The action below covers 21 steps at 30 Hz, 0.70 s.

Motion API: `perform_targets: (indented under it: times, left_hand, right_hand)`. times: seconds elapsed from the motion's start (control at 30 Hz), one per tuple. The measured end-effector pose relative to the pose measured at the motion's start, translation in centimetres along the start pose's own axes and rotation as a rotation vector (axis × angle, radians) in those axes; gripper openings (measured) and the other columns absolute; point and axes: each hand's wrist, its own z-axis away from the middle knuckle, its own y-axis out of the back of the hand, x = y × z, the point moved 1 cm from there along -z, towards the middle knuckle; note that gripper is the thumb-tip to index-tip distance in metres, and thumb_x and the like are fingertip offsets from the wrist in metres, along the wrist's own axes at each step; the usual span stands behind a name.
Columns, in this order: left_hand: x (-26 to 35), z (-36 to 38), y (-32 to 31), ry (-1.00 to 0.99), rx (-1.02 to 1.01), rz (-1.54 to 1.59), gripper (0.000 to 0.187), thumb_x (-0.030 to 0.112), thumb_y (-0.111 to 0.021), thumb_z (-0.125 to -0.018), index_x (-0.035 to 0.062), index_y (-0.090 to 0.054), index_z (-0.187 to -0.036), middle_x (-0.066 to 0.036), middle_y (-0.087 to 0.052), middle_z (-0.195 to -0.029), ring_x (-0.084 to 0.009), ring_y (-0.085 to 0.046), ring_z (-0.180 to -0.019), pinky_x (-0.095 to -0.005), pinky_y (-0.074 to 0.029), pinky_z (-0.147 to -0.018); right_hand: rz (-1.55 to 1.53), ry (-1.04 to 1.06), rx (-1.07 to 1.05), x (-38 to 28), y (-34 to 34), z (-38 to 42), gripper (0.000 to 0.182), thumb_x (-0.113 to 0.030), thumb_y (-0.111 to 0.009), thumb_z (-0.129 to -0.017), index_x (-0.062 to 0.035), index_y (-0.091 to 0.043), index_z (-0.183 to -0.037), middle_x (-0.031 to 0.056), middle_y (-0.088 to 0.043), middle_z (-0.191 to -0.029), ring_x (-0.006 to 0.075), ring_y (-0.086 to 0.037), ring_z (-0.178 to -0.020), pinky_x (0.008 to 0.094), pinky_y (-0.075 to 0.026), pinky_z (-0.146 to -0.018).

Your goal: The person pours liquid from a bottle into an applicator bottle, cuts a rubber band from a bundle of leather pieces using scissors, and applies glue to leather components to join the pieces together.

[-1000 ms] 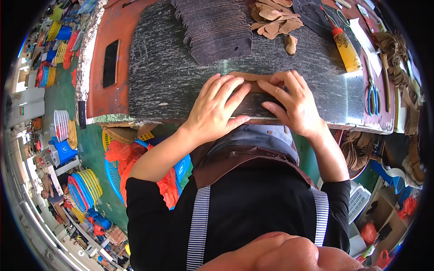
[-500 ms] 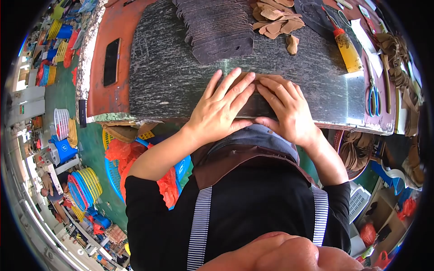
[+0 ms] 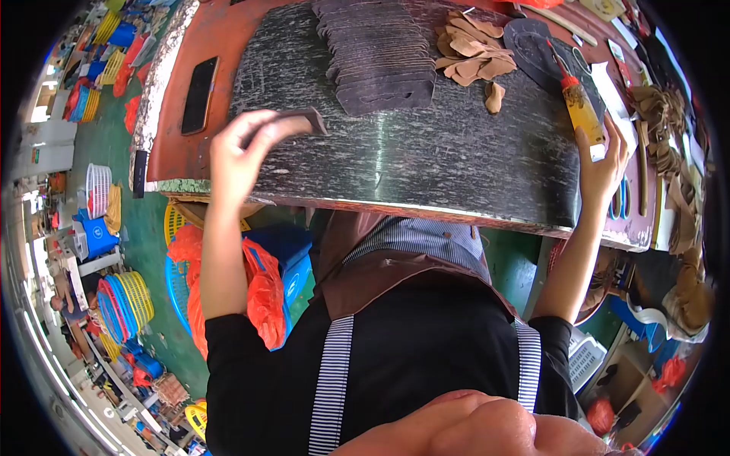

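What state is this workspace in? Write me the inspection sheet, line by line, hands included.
Surface: dark streaked board on a red tabletop with worn edges.
Job's things: overlapping dark pieces and loose tan pieces toward the board's far side.
Clutter: phone at left; blue-handled scissors at right, partly hidden.
Hands: left hand holds a curved brown piece; right hand is at the yellow bottle, grip unclear.
Cables: nothing seen.
Surroundings: green floor, stacked baskets, red plastic bags.

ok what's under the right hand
Beneath the right hand, the lower end of the bottle and some paper show; blue scissors peek out beside the wrist. Whatever the palm and fingers cover is hidden.
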Motion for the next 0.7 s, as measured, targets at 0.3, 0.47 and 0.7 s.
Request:
perform_targets:
  times: [0.3, 0.47, 0.7]
  left_hand:
    - [3.5, -2.4, -6.5, -0.841, -0.025, -0.681, 0.032, 0.018, -0.076, -0.078, 0.0052, -0.07, -0.107, -0.007, -0.067, -0.11, -0.0269, -0.065, -0.099, -0.0384, -0.049, -0.095]
    - [3.7, -2.5, -9.5, -0.796, -0.073, -0.972, 0.023, 0.009, -0.061, -0.08, 0.0029, -0.065, -0.102, -0.008, -0.056, -0.092, -0.025, -0.061, -0.088, -0.0374, -0.049, -0.088]
    - [3.2, -2.0, -7.6, -0.941, 0.028, -0.626, 0.019, 0.011, -0.063, -0.08, 0.0066, -0.07, -0.098, -0.003, -0.066, -0.092, -0.022, -0.063, -0.09, -0.0367, -0.05, -0.082]
  right_hand:
    - [-0.173, -0.238, -0.149, 4.5, -2.3, -0.1, 0.054, -0.041, -0.071, -0.087, 0.0027, -0.062, -0.117, 0.0217, -0.068, -0.1, 0.0306, -0.067, -0.094, 0.0393, -0.051, -0.085]
    - [-1.201, -0.594, 0.083, 5.4, -2.1, 1.1, 0.038, -0.019, -0.065, -0.095, 0.0053, -0.056, -0.122, 0.0134, -0.065, -0.104, 0.0192, -0.063, -0.089, 0.0332, -0.051, -0.079]
    - [-2.235, -0.763, 0.075, 7.4, -1.7, 0.3, 0.055, -0.028, -0.074, -0.085, -0.002, -0.048, -0.126, 0.0196, -0.051, -0.123, 0.0178, -0.042, -0.08, 0.0303, -0.038, -0.069]
